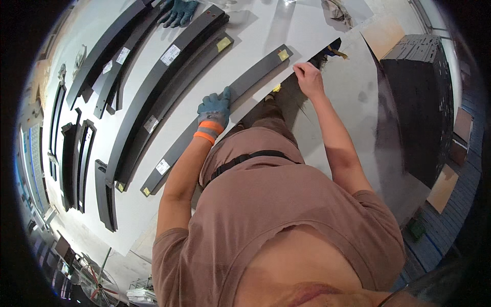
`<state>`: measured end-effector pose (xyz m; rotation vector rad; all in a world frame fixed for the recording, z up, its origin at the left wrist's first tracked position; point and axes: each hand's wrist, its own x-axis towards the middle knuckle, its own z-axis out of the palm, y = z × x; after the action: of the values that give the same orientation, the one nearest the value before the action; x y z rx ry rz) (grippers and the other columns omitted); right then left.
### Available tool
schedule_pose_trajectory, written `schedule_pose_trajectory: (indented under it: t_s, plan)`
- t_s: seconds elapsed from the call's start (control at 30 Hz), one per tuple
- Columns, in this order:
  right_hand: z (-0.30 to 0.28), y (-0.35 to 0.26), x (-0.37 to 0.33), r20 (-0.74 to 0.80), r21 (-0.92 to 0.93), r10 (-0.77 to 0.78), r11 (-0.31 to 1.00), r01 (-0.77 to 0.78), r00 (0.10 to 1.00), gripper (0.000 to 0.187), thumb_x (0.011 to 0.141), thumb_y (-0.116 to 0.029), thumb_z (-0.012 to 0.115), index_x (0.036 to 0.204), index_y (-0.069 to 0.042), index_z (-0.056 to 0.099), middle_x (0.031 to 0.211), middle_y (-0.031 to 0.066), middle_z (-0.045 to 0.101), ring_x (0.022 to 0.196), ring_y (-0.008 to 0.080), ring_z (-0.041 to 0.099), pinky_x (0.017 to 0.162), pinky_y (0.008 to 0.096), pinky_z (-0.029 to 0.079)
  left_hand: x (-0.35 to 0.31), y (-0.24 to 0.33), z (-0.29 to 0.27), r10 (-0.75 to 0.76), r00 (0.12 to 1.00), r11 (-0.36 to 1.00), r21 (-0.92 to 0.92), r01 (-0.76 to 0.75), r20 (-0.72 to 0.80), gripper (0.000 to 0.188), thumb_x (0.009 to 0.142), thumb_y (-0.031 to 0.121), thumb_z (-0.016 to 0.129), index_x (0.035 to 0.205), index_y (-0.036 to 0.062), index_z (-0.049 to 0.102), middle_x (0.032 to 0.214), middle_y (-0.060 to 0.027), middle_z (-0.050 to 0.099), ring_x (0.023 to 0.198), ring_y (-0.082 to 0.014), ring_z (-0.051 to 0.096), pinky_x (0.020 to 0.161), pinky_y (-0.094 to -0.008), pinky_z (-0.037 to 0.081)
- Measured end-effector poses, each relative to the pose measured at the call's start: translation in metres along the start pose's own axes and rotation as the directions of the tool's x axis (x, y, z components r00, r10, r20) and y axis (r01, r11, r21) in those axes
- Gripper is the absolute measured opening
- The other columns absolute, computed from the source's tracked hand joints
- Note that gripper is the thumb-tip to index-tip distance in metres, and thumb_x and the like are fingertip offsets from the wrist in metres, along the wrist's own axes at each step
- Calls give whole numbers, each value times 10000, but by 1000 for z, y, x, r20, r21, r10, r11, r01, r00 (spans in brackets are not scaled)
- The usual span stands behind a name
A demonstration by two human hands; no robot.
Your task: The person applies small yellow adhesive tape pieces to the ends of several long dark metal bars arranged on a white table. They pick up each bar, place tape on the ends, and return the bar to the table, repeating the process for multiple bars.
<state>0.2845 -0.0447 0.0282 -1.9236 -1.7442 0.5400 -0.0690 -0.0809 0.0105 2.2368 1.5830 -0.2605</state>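
Observation:
My left hand (214, 110), in a blue-grey work glove with an orange cuff, lies over a long dark grey bar (186, 140), fingers curled across its upper edge. This bar slants over the white table near my body and bears a white label and yellow tape at its ends. My bare right hand (308, 80) hovers beyond the table's near edge, by the bar's far right end, apart from it. Its fingers are closed; whatever they may hold is hidden. Beside the held bar lie a taped grey bar (176, 97) and a thicker curved black bar (153, 97).
More black bars (110, 48) and narrow frames (84, 163) lie leftward on the white table (130, 217). At the top is a blue glove (179, 13); whether a hand fills it, I cannot tell. A stack of dark panels (417, 107) stands at right. A wheel-like guard (97, 286) stands lower left.

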Motion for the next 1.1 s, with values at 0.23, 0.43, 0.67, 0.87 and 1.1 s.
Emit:
schedule_pose_trajectory:
  t_s: [0.23, 0.43, 0.67, 0.87, 1.1]
  plan:
    - [14, 14, 45, 100, -129, -101, 985, 114, 990, 186, 956, -218, 666, 1012, -60, 747, 1041, 146, 712, 962, 376, 678, 833, 451, 556, -3, -6, 3, 142, 968, 987, -49, -155, -207, 630, 879, 282, 673, 1480, 163, 526, 1410, -171, 551, 1316, -406, 505, 1105, -531, 414]
    - [19, 15, 67, 221, -208, -282, 922, 327, 934, 160, 916, -187, 695, 937, -31, 725, 1004, 135, 704, 963, 353, 677, 828, 448, 555, 26, 21, -6, 12, 910, 913, -368, -179, -414, 433, 884, 262, 710, 1281, 95, 672, 1304, -194, 643, 1221, -405, 579, 1049, -498, 473]
    - [18, 16, 76, 277, -160, -435, 858, 488, 857, 117, 876, -135, 696, 882, -19, 706, 982, 109, 695, 967, 335, 674, 840, 445, 567, 66, 39, 2, -16, 962, 956, -284, -65, -273, 494, 934, 460, 657, 1307, 137, 673, 1203, -137, 690, 1140, -361, 609, 978, -478, 485]
    - [16, 14, 82, 347, -149, -443, 844, 515, 827, 103, 862, -121, 709, 891, -22, 711, 962, 114, 699, 957, 330, 678, 843, 434, 565, 67, 36, 10, 0, 948, 965, -247, -83, -319, 465, 942, 435, 664, 1321, 166, 668, 1164, -109, 695, 1092, -339, 630, 955, -465, 494]
    - [21, 22, 91, 462, -147, -524, 751, 644, 716, 96, 885, -101, 692, 892, -7, 673, 1024, 140, 717, 958, 326, 685, 846, 420, 563, 67, 35, 13, 9, 936, 961, -255, -105, -353, 467, 933, 432, 679, 1314, 162, 673, 1134, -105, 693, 1077, -332, 636, 936, -468, 498]
